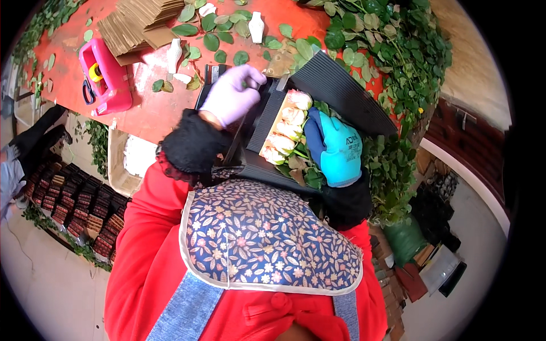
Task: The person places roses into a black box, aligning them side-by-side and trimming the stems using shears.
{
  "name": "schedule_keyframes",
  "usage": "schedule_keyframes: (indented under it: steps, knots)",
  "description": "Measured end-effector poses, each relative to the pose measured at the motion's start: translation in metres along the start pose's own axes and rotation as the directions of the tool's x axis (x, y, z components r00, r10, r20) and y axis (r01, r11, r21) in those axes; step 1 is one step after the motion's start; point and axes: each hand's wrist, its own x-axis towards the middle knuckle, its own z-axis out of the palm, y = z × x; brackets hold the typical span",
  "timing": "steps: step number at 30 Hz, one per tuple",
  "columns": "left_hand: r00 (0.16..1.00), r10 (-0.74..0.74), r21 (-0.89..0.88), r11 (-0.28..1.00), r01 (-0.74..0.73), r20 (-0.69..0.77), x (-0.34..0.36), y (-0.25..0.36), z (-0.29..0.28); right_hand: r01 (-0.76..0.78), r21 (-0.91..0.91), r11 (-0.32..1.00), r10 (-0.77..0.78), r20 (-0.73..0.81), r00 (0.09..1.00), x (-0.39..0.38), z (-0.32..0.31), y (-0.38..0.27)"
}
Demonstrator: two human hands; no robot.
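A row of pale pink and cream roses [293, 116] lies in a black ribbed stand [259, 162], their heads lined up against a strip of brown cardboard [272, 133]. My right hand [340, 150], in a teal and dark blue glove, is closed around the leafy stems just right of the blooms. At the stand's upper left, my left hand [234, 94] wears a thin lilac glove. Its fingers are curled to a pinch near the black rim, and whatever they hold is too small to make out. A black ribbed panel [341, 94] slants behind my right hand.
A pink tool holder [105, 77] with yellow tape and dark-handled scissors stands on the red table [57, 74] at left. Behind are stacked cardboard sheets [139, 25], loose leaves and white plastic pieces [256, 27]. Heaped foliage [392, 51] covers the right side. A pale crate [119, 162] sits below left.
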Motion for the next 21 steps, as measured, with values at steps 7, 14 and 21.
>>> schedule_keyframes:
  steps: [7,14,21]
  knots:
    - [0.906,0.394,0.705,0.686,-0.180,-0.152,-0.005,0.017,-0.041,-0.031,0.024,0.999,0.031,0.012,0.999,0.001,0.000,-0.002]
    - [0.801,0.507,0.715,0.427,-0.554,0.318,-0.031,0.044,-0.021,-0.036,0.021,0.999,0.036,0.012,0.999,0.001,-0.001,-0.002]
    - [0.821,0.364,0.867,0.067,-0.493,0.439,-0.045,0.034,0.020,-0.032,0.008,0.999,0.032,0.002,0.999,0.000,-0.002,-0.003]
